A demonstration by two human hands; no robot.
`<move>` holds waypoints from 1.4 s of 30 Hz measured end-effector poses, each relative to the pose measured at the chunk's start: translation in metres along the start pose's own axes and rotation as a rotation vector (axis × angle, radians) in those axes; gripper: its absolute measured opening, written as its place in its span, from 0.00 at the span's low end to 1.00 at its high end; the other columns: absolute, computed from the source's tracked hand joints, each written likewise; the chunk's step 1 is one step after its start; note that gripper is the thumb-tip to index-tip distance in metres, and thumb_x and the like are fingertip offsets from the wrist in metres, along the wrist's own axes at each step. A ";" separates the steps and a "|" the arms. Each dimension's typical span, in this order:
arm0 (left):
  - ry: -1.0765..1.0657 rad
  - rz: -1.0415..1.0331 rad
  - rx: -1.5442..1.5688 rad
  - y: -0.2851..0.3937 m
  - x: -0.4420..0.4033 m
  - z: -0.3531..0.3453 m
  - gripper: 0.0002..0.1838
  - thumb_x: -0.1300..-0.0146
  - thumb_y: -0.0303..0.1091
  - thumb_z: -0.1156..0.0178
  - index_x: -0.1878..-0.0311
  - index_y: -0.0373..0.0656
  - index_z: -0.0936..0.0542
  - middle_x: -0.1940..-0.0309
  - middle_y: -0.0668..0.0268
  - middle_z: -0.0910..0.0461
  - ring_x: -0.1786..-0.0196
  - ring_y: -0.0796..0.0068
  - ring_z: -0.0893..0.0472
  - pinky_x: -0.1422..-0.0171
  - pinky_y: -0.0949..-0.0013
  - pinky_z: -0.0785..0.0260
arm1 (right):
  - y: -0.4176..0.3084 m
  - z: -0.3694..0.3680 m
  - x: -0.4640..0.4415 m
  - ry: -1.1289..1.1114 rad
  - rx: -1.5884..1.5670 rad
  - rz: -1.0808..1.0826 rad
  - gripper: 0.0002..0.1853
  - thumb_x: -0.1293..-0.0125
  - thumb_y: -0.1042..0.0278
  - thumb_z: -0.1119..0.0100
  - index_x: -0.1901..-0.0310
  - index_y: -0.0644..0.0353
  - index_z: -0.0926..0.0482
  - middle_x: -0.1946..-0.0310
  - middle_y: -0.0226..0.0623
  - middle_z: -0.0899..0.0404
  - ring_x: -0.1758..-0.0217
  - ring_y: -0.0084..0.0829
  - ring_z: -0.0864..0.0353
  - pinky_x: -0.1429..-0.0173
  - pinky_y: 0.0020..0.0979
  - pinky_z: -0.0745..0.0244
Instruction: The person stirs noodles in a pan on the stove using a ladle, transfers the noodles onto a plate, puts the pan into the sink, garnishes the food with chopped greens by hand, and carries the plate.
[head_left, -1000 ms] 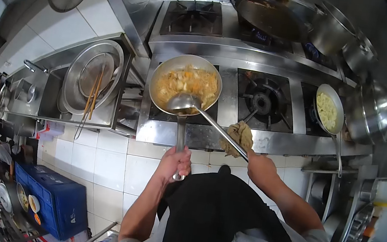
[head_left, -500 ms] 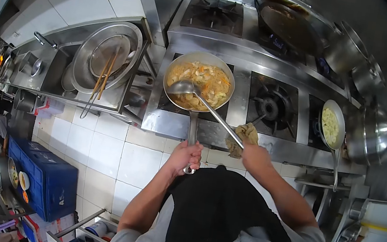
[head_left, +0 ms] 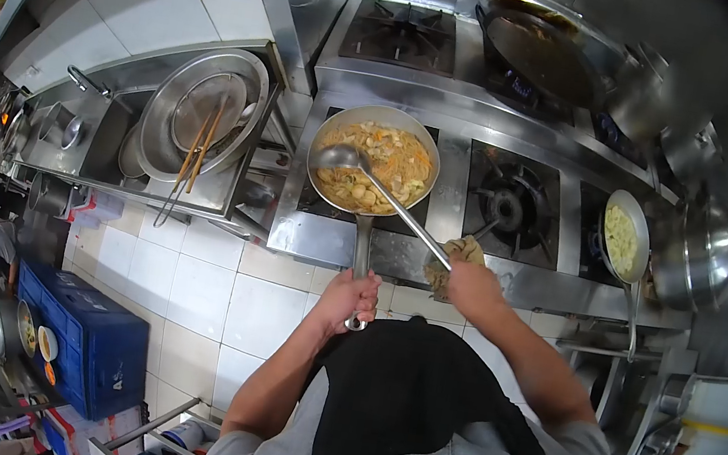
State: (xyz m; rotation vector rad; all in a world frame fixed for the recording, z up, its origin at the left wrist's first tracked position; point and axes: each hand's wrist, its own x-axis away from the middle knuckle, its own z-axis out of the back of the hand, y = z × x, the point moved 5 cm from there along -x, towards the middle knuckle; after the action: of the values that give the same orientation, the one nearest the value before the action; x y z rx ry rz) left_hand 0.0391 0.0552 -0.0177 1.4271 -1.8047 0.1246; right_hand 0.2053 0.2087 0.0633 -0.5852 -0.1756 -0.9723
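A frying pan (head_left: 361,244) sits over a front burner, its long handle pointing toward me. My left hand (head_left: 347,300) is wrapped round the end of that handle. In the pan lies a noodle dish (head_left: 382,157) with bits of orange and pale pieces. My right hand (head_left: 474,289) grips the far end of a long metal ladle (head_left: 408,217). The ladle's bowl rests in the food at the pan's left side. Close by my right hand, a brown cloth (head_left: 443,277) hangs over the stove's front edge, partly hidden by the hand.
Right of the pan is a bare burner (head_left: 506,209), then a smaller pan of pale chopped food (head_left: 621,238). A large metal bowl (head_left: 155,116) with a strainer and chopsticks stands by the sink at left. A blue crate (head_left: 83,341) is on the floor. A dark wok (head_left: 540,56) sits behind.
The ladle and my right hand have shifted slightly left, and the food in the pan has been turned over. My left hand keeps its hold on the pan handle.
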 end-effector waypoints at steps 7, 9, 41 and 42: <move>-0.055 -0.022 0.085 0.002 0.003 -0.001 0.08 0.30 0.27 0.42 0.60 0.48 0.33 0.79 0.75 0.38 0.84 0.84 0.39 0.83 0.75 0.47 | 0.053 0.048 0.023 -0.102 0.455 -0.005 0.13 0.33 0.74 0.50 0.47 0.61 0.26 0.59 0.51 0.16 0.55 0.54 0.16 0.51 0.52 0.21; -0.061 -0.025 0.080 0.004 0.010 -0.004 0.08 0.30 0.27 0.42 0.60 0.48 0.32 0.79 0.75 0.38 0.84 0.84 0.39 0.83 0.75 0.47 | 0.046 0.056 0.040 -0.094 0.409 -0.003 0.13 0.34 0.75 0.50 0.49 0.62 0.26 0.61 0.51 0.16 0.56 0.54 0.16 0.51 0.52 0.21; 0.007 -0.016 -0.068 -0.002 0.009 -0.008 0.08 0.31 0.25 0.43 0.63 0.48 0.32 0.81 0.75 0.39 0.85 0.84 0.40 0.84 0.74 0.45 | 0.054 -0.001 0.041 0.033 0.213 0.026 0.10 0.39 0.79 0.50 0.55 0.66 0.25 0.70 0.53 0.18 0.63 0.56 0.16 0.55 0.54 0.22; -0.004 -0.012 -0.038 0.001 0.000 -0.006 0.09 0.31 0.25 0.43 0.63 0.48 0.32 0.81 0.75 0.39 0.85 0.84 0.40 0.85 0.74 0.45 | 0.056 -0.012 0.033 0.022 0.214 0.024 0.10 0.39 0.79 0.50 0.55 0.66 0.25 0.70 0.53 0.18 0.63 0.56 0.16 0.55 0.54 0.22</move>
State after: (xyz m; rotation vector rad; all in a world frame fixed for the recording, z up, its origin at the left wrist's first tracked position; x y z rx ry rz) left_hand 0.0413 0.0593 -0.0130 1.4122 -1.7925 0.0812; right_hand 0.2679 0.2016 0.0443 -0.3789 -0.2489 -0.9224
